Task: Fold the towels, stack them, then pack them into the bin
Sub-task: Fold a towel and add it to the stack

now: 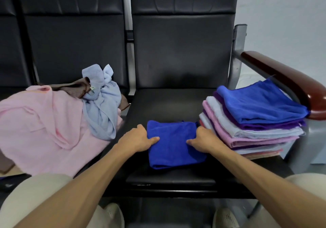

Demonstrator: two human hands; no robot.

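Toward the front edge of the black seat (pixel 169 102), about midway between its side edges: a folded blue towel (pixel 176 150), a small rectangle with its rounded fold facing the front. Gripped at both short sides.

At the towel's left edge, the left hand (pixel 139 138): thumb flat on top and pointing inward, fingers curled round the edge, tips hidden. At the right edge, the right hand (pixel 204 139) in a mirrored hold: thumb on top, fingers bent round the side. Between the two thumbs, a strip of blue cloth showing.

Just right of the right hand, close enough that contact cannot be told: a stack of folded towels (pixel 247 134) along the seat's right edge. Layers of pink, pale blue, purple and coral, edges stepped rather than flush, lowest layers reaching nearest the front right corner. On top, a second blue towel (pixel 262 104), its far corner raised against the brown armrest (pixel 282 79).

Beyond the held towel, black seat surface showing all the way to the backrest (pixel 181 51). In front of it, only a narrow band of seat before the front edge.

On the neighbouring seat to the left, an unfolded heap: a wide pink towel (pixel 49 127) spilling over the front edge, a crumpled light blue towel (pixel 102 107) at the right side next to the gap between seats, and a brown cloth (pixel 74 86) behind.
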